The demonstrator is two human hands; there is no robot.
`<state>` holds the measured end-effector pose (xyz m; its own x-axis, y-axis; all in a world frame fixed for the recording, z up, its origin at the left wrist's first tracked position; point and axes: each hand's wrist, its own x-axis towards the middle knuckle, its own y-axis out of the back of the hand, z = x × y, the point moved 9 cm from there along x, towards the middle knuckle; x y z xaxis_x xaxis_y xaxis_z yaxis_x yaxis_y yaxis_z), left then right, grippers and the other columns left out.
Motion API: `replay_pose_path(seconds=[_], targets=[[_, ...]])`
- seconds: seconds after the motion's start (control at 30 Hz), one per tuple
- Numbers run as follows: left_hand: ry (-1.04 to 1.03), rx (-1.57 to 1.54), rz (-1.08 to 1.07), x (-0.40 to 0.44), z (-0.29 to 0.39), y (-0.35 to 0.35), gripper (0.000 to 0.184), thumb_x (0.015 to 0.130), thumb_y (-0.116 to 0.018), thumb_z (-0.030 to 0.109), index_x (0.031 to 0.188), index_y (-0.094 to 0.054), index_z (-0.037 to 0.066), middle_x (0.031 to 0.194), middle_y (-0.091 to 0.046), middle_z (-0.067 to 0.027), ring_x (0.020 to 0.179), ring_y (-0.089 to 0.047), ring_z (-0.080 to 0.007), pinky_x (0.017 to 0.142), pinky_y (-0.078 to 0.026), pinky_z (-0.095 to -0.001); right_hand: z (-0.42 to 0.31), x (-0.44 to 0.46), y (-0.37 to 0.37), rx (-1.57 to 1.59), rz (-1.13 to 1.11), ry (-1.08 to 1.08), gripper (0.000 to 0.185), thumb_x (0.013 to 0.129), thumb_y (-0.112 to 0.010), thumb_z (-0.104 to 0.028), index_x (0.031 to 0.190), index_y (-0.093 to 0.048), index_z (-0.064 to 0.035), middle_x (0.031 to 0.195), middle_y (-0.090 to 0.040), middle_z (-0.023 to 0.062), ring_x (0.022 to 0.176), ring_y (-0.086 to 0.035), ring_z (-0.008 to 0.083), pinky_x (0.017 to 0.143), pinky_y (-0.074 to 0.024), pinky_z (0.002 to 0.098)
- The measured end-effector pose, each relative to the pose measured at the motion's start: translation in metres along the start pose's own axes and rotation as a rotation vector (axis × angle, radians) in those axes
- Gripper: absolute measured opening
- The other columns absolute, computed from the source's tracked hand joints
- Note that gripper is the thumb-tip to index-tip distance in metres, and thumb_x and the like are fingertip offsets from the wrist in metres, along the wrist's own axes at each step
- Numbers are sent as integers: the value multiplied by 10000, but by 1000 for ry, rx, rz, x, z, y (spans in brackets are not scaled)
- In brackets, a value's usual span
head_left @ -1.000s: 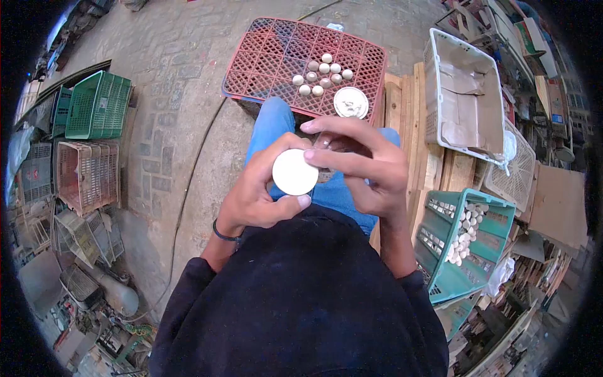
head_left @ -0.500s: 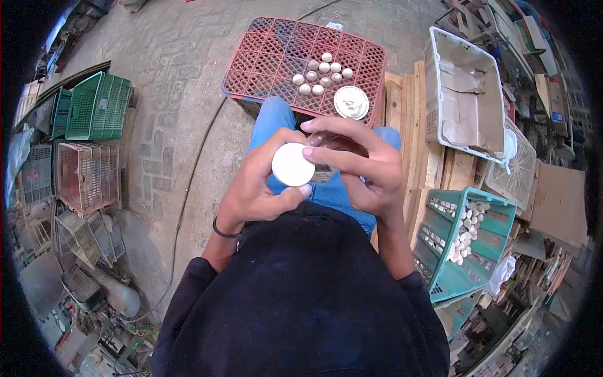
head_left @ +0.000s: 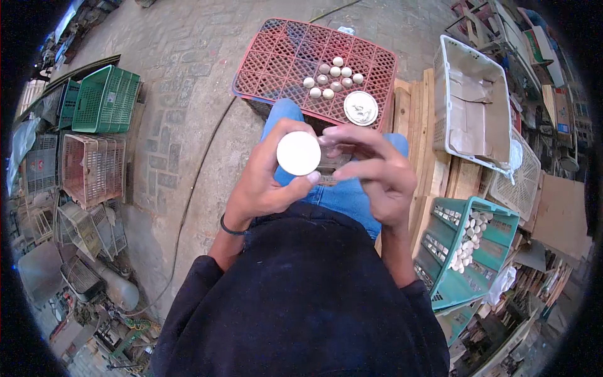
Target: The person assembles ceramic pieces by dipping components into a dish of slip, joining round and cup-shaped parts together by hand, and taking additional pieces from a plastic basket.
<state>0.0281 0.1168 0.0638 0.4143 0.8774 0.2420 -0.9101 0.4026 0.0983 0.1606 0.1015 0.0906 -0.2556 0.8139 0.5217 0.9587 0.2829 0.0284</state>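
Observation:
My left hand (head_left: 259, 179) grips a white round piece (head_left: 298, 153) by its edge, between the thumb and fingers, with its flat pale face turned up toward me. How thick the piece is cannot be seen. Just to the right, my right hand (head_left: 384, 176) is held with its fingers apart, a small gap from the piece; its fingertips are slightly blurred. Beyond my hands, several small pale and brownish round knobs (head_left: 335, 72) lie on an upturned red plastic crate (head_left: 270, 60). A larger white disc (head_left: 361, 109) with dark marks lies at the crate's near right corner.
A green crate (head_left: 440, 251) holding many white pieces (head_left: 466, 245) stands to the right, below a white crate (head_left: 445, 94) lined with cardboard. Wooden planks (head_left: 419, 132) run alongside. Green (head_left: 103, 100) and pinkish crates (head_left: 93, 166) stand left; a cable (head_left: 201, 166) crosses the floor.
The fingers of my right hand have come off the white round piece and moved slightly right. My left hand still holds it. The view has shifted a little.

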Motion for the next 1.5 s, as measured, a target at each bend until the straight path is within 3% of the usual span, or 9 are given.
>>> replay_pose_path(seconds=[0.1,0.2,0.4,0.53,0.83,1.03,1.1,1.2,1.5], targets=[[177,-53,94,1,-11,1,419,746,-644,78,1113,-454,4,1021,-518,-76,951,-523,-157,815,-420,-277,10,-8,14,127,135,-66,234,799,-403,70,933,-588,19,1140,-535,242,1007,-581,307,819,-498,377],[30,31,159,4,1,3,439,751,-631,41,1143,-436,10,1080,-491,-88,970,-500,-149,829,-418,-275,16,-14,25,284,249,-96,219,840,-415,10,1015,-539,51,1148,-518,248,953,-587,296,823,-489,392],[177,-377,43,1,-15,-1,413,819,-509,41,1221,-416,15,1145,-453,-101,975,-483,-150,859,-407,-276,26,-20,19,297,285,-176,227,835,-428,32,1031,-543,44,1137,-521,221,950,-582,253,813,-495,361],[165,-230,-10,4,-6,-4,403,864,-446,77,1259,-420,3,1141,-444,-97,962,-480,-150,842,-417,-286,25,-16,12,301,306,-201,205,827,-475,57,1019,-545,46,1106,-531,197,938,-582,229,806,-498,336],[69,-124,-32,8,6,-7,452,869,-487,58,1309,-405,-10,1136,-432,-120,1007,-494,-183,837,-459,-280,24,-10,11,244,313,-207,126,824,-533,64,947,-549,39,1030,-555,156,892,-581,193,794,-494,313],[56,-342,178,9,1,1,447,788,-593,-12,1217,-470,-33,1169,-411,-120,1050,-497,-190,896,-458,-312,25,-11,13,281,370,-224,104,839,-528,39,942,-538,41,998,-566,154,877,-580,189,781,-493,310],[-67,-164,171,9,5,7,442,730,-647,-40,1148,-501,-36,1132,-416,-115,1071,-496,-201,916,-449,-312,26,-12,14,287,370,-238,90,840,-527,40,930,-532,39,980,-569,147,862,-578,184,778,-492,310],[-67,-71,196,9,8,9,448,703,-678,-22,1119,-512,-33,1096,-417,-107,1060,-494,-201,917,-436,-312,26,-12,14,300,369,-244,73,839,-528,43,912,-523,37,954,-570,139,847,-576,178,776,-493,307],[-119,-5,225,8,13,11,459,677,-672,-19,1112,-526,-27,1093,-424,-109,1040,-493,-196,896,-422,-312,28,-12,7,317,346,-321,67,834,-547,46,896,-523,35,871,-578,115,783,-563,147,711,-479,268]])
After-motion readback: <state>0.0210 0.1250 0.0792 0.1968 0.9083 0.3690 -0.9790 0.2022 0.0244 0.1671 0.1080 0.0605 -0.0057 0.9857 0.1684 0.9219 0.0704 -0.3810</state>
